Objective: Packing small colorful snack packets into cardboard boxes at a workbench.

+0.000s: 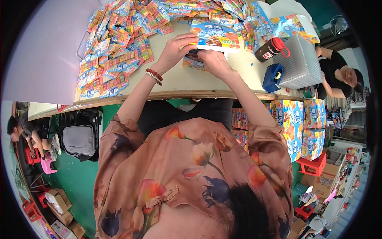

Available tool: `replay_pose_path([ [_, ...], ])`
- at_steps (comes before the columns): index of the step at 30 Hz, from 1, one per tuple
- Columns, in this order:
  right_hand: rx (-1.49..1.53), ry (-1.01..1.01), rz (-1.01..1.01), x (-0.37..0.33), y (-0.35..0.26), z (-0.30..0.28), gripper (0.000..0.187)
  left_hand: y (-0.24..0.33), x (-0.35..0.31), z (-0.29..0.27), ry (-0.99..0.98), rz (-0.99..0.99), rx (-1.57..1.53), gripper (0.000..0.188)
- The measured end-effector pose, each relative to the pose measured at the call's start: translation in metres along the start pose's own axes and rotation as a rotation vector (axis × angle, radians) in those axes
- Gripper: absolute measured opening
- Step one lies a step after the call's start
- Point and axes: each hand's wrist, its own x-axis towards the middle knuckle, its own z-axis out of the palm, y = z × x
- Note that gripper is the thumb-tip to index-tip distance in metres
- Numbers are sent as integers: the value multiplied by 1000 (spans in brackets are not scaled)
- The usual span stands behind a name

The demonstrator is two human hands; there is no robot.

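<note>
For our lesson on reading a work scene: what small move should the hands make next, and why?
Probably close the flat blue carton: the left hand pinches its near edge while the right hand presses packets beneath it.

Glossy printed plastic pouch (215,36) pinched in left hand (173,49) and right hand (215,63); matt wooden table (179,81) beneath; ribbed clear plastic trays (298,63) right of hands.

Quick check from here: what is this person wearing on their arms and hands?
Both hands are bare, no gloves. The left hand has a red beaded bracelet and a thin silvery bangle at the wrist. The right hand shows nothing worn. Loose pinkish floral-print sleeves end near the elbows.
</note>
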Motion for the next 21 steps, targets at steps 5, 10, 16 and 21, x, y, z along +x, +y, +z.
replay_pose_path([
  [5,25,-17,37,-6,2,-11,16,1,-1,0,-1,-13,-7,25],
  [10,82,142,-13,-30,9,-23,18,-1,1,1,1,-2,-15,26],
  [16,423,604,522,-75,13,-19,21,-3,-5,-2,-34,-12,22,26],
  [21,671,363,653,-68,30,-37,62,-4,-19,0,-107,-23,62,31],
])
